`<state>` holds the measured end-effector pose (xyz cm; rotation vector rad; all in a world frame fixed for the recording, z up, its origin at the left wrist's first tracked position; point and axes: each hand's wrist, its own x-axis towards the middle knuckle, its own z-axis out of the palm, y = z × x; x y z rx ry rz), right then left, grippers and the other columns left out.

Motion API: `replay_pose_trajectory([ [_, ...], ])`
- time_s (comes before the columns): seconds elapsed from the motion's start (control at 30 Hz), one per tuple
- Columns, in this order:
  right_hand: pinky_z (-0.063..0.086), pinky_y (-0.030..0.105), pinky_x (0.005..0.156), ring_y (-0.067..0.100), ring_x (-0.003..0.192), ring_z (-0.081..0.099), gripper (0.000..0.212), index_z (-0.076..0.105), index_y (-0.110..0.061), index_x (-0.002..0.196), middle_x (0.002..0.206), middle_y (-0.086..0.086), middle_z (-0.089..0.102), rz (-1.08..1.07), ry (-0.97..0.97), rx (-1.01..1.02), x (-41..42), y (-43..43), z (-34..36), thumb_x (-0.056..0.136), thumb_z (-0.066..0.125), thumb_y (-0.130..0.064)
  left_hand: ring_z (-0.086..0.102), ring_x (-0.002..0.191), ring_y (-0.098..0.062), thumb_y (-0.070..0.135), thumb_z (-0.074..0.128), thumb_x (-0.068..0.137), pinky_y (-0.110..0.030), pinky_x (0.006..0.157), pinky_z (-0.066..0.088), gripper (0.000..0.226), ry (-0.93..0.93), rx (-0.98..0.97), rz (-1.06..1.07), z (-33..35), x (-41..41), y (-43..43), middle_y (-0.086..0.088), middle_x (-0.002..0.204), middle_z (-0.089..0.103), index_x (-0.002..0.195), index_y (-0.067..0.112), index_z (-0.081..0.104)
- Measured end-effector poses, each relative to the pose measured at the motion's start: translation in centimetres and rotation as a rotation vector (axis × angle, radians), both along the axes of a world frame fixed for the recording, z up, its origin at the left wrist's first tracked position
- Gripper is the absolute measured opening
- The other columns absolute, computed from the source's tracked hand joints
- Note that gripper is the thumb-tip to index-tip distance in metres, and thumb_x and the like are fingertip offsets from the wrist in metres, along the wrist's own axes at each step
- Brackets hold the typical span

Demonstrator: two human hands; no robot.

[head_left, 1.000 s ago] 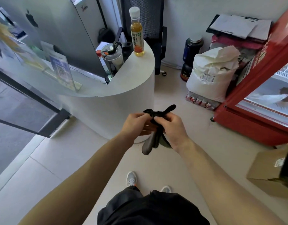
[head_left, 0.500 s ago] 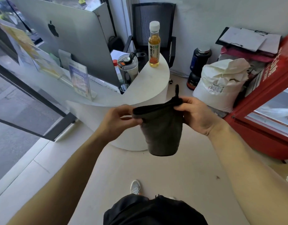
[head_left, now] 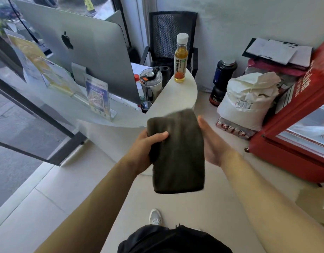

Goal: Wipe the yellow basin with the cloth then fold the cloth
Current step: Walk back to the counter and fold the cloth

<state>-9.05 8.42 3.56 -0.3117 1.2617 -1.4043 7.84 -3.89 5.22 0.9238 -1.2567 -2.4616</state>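
Note:
A dark grey-green cloth (head_left: 177, 152) lies folded into a flat rectangle, held up in front of me above the floor. My left hand (head_left: 148, 148) grips its left edge, thumb on top of the fabric. Palm up, my right hand (head_left: 210, 143) lies under and against the cloth's right edge, with the fingers mostly straight. No yellow basin is in view.
A white curved counter (head_left: 179, 99) stands just beyond the cloth, carrying a bottle (head_left: 181, 59), a lidded cup (head_left: 151, 83), a sign holder (head_left: 98, 95) and a monitor (head_left: 80, 52). A red freezer (head_left: 294, 136), a white sack (head_left: 249, 101) and a cardboard box (head_left: 318, 203) are on the right.
The bunched cloth was spread out between both hands, then folded over into a flat rectangle. My hands shifted from pinching its top corners to holding its sides.

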Motion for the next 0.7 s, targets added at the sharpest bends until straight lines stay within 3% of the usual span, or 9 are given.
replay_pose_trajectory([
  [0.1,0.047,0.046,0.104,0.038,0.122,0.06,0.059,0.058,-0.005,0.133,0.128,0.017,0.066,0.02,0.008,0.074,1.6,1.0,-2.0,0.086,0.073,-0.038,0.071,0.097,-0.028,0.002,0.066,0.086,-0.038,0.083,0.059,0.03,-0.125,-0.039,-0.156,-0.7,0.5,-1.1,-0.016,0.109,0.072,0.116,0.006,0.064],
  [0.17,0.048,0.044,0.105,0.033,0.122,0.06,0.084,0.043,-0.012,0.147,0.136,0.014,0.059,0.006,0.269,0.216,1.7,0.9,-2.5,0.075,0.085,-0.023,0.073,0.09,-0.024,0.001,0.067,0.087,-0.035,0.076,0.06,0.026,-0.305,-0.182,-0.225,-0.8,0.8,-1.8,-0.017,0.105,0.073,0.113,0.004,0.065],
  [0.27,0.043,0.044,0.11,0.023,0.127,0.055,0.108,0.028,-0.027,0.155,0.14,0.005,0.054,0.133,0.541,0.324,1.4,0.2,-1.4,0.066,0.091,-0.025,0.072,0.075,-0.016,0.006,0.077,0.08,-0.032,0.069,0.059,0.025,-0.505,-0.427,-0.234,-0.6,1.3,-2.6,-0.01,0.094,0.074,0.103,0.008,0.068],
  [0.37,0.051,0.038,0.101,0.019,0.116,0.062,0.087,0.05,-0.024,0.144,0.127,-0.001,0.064,0.304,0.776,0.434,0.8,-0.9,0.5,0.067,0.091,-0.027,0.07,0.091,-0.02,0.019,0.087,0.07,-0.036,0.083,0.057,0.069,-0.621,-0.684,-0.188,-0.4,1.4,-3.4,-0.005,0.099,0.073,0.127,0.019,0.048],
  [0.43,0.054,0.033,0.083,0.016,0.098,0.067,0.056,0.069,-0.028,0.118,0.102,-0.007,0.072,0.386,0.92,0.534,0.7,-1.9,1.6,0.066,0.09,-0.033,0.065,0.101,-0.023,0.02,0.085,0.07,-0.038,0.091,0.054,0.088,-0.614,-0.848,-0.25,0.0,0.9,-3.5,-0.005,0.11,0.069,0.143,0.027,0.035],
  [0.5,0.051,0.034,0.076,0.017,0.093,0.064,0.043,0.069,-0.034,0.098,0.093,-0.009,0.067,0.434,1.12,0.68,0.9,-2.7,2.2,0.062,0.088,-0.045,0.06,0.111,-0.025,0.019,0.079,0.074,-0.037,0.094,0.051,0.08,-0.652,-1.037,-0.368,0.4,0.0,-3.7,-0.005,0.123,0.064,0.145,0.027,0.041],
  [0.57,0.049,0.036,0.077,0.019,0.098,0.054,0.041,0.063,-0.036,0.09,0.101,-0.005,0.055,0.426,1.24,0.718,1.0,-3.1,2.3,0.06,0.087,-0.049,0.06,0.105,-0.024,0.02,0.074,0.077,-0.034,0.083,0.05,0.052,-0.725,-1.274,-0.457,0.9,-1.0,-4.0,-0.004,0.117,0.064,0.127,0.022,0.058],
  [0.63,0.048,0.039,0.082,0.019,0.101,0.046,0.038,0.057,-0.033,0.082,0.106,-0.002,0.046,0.432,1.196,0.588,0.7,-3.0,2.2,0.062,0.086,-0.044,0.059,0.094,-0.021,0.022,0.072,0.078,-0.033,0.076,0.051,0.031,-0.751,-1.424,-0.503,1.6,-1.7,-4.8,-0.002,0.105,0.064,0.108,0.023,0.064],
  [0.7,0.048,0.035,0.075,0.016,0.089,0.053,0.033,0.055,-0.027,0.079,0.097,-0.003,0.054,0.427,1.021,0.404,-0.4,-2.7,2.2,0.065,0.084,-0.032,0.054,0.093,-0.017,0.027,0.074,0.077,-0.031,0.078,0.051,0.023,-0.704,-1.452,-0.585,2.5,-2.5,-6.0,0.003,0.105,0.057,0.095,0.028,0.061],
])
